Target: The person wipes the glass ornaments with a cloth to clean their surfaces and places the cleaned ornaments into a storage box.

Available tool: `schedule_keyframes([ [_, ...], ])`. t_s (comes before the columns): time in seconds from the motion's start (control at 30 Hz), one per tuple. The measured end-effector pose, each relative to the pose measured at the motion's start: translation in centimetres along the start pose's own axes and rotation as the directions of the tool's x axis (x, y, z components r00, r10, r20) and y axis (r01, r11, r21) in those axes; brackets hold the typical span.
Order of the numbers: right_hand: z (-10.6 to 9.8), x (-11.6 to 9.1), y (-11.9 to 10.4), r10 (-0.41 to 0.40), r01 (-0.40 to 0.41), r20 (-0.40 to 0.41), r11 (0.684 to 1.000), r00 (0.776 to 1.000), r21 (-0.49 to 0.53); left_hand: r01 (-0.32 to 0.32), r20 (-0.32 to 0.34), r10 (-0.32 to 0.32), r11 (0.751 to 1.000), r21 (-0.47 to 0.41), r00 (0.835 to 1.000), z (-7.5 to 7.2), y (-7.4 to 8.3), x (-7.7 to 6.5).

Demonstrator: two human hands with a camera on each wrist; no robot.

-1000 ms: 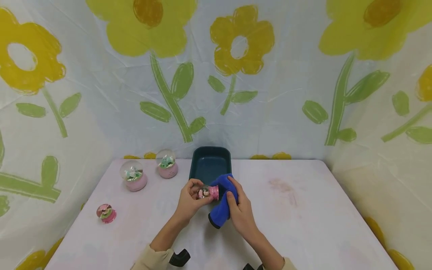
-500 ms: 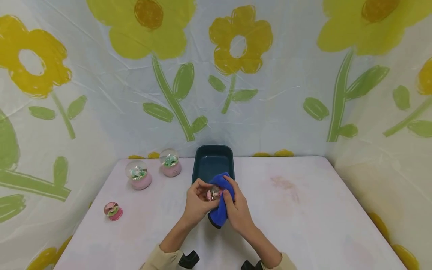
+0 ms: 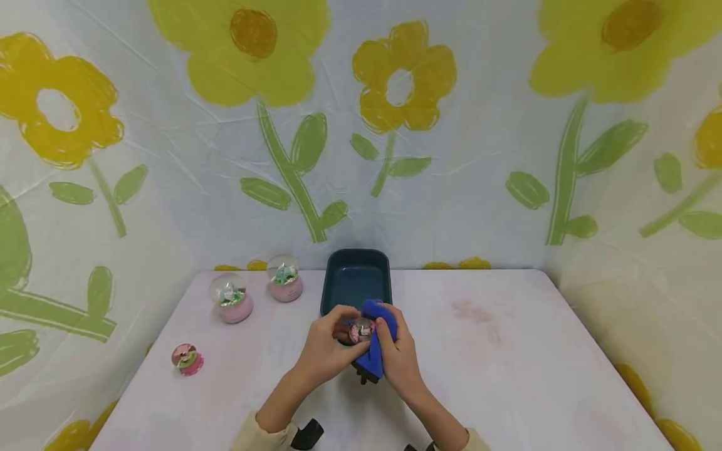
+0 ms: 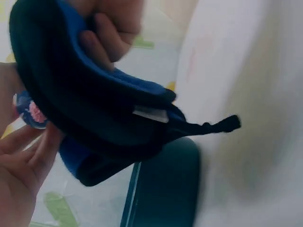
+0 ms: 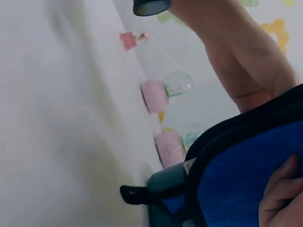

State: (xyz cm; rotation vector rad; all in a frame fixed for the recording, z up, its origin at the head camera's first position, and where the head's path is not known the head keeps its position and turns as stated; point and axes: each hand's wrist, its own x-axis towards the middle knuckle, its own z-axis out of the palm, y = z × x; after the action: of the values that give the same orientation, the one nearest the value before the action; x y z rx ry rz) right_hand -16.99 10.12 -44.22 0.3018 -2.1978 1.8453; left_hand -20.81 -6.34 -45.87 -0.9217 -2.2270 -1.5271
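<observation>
At the bottom edge of the head view, two pale sleeves [image 3: 261,433] reach in, with black wrist mounts [image 3: 308,433] beside them. Just above, near bottom centre, the left hand [image 3: 323,351] pinches a small snow globe [image 3: 361,330] between its thumb and fingers, the globe tipped sideways. The right hand [image 3: 401,360], to the right of it, has its fingers curled round a blue cloth [image 3: 389,316] pressed against the globe. In the left wrist view the cloth shows black edging, a white tag [image 4: 150,113] and a black loop [image 4: 208,126] that sticks out towards the right.

Just beyond the hands, at centre, a dark teal tray [image 3: 356,252] stands on the pale surface [image 3: 564,363], its near end partly hidden by the hands and cloth. At lower left stands a small pink-based globe [image 3: 187,359]. Farther up on the left are a larger pink-based globe [image 3: 231,299] and, to the right of it and farther back, a similar globe [image 3: 284,279]. Behind everything, a backdrop [image 3: 485,144] printed with yellow flowers fills the upper frame.
</observation>
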Motion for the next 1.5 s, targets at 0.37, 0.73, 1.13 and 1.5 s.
schedule_keyframes([
  [0.37,0.5,0.9,2.9,-0.296,0.292,0.021,0.924,0.955,-0.247,0.098,0.0,-0.1,0.975,-0.199,0.995,-0.3,-1.1,-0.2],
  [0.73,-0.6,1.0,5.2,-0.487,0.477,0.073,0.799,0.871,-0.367,0.352,0.233,-0.269,0.798,-0.489,0.935,0.2,-1.5,0.3],
  [1.13,-1.8,2.0,2.6,0.141,-0.154,0.136,0.984,0.981,0.085,-0.173,0.016,0.173,0.985,0.007,0.985,0.6,-0.5,1.5],
  [1.5,-0.9,1.8,2.5,-0.002,0.011,0.12,0.997,0.993,-0.073,0.102,-0.035,-0.113,0.969,-0.223,0.993,-0.8,1.8,0.1],
])
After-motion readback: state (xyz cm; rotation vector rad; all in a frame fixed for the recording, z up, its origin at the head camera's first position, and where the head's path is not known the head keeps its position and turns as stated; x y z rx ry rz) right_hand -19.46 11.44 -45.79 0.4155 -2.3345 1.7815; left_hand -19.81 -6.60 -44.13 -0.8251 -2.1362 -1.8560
